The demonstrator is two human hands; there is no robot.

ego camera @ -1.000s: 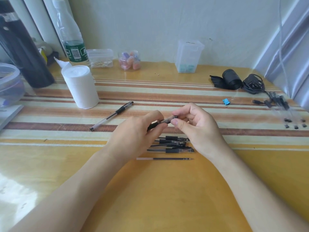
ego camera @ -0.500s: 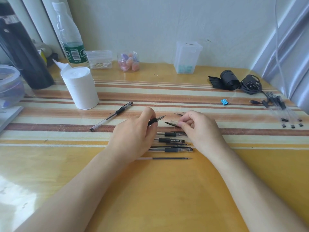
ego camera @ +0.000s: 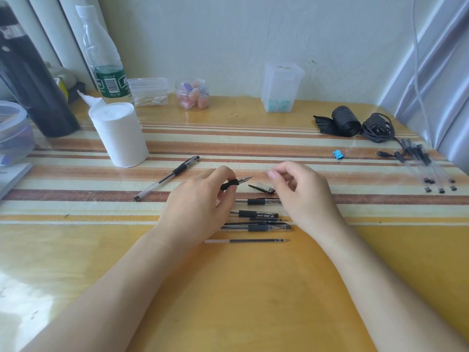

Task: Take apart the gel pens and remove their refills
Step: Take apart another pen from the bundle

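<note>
My left hand [ego camera: 198, 207] grips a gel pen [ego camera: 236, 183] by its black rubber sleeve, bare metal tip pointing right. The pen's clear cap with a black clip [ego camera: 262, 188] lies on the table just under my right hand [ego camera: 297, 194], whose fingers are loosely curled and hold nothing I can make out. Below the hands lie three more gel pens [ego camera: 257, 214] and a loose refill [ego camera: 247, 240]. Another capped pen [ego camera: 166, 177] lies to the left. Several emptied clear barrels [ego camera: 429, 168] lie at the far right.
A tissue roll [ego camera: 119, 134], water bottle [ego camera: 106, 59], black flask [ego camera: 33, 85] and plastic tub [ego camera: 12, 133] stand at the left. A jar [ego camera: 193, 95] and clear box [ego camera: 281, 87] are at the back. A blue clip [ego camera: 338, 154], black roll [ego camera: 345, 121] and cable [ego camera: 378, 128] lie on the right.
My right hand pulled the cap off the pen held in my left hand, lowered it to the table and let it go. The pen's metal tip is now bare.
</note>
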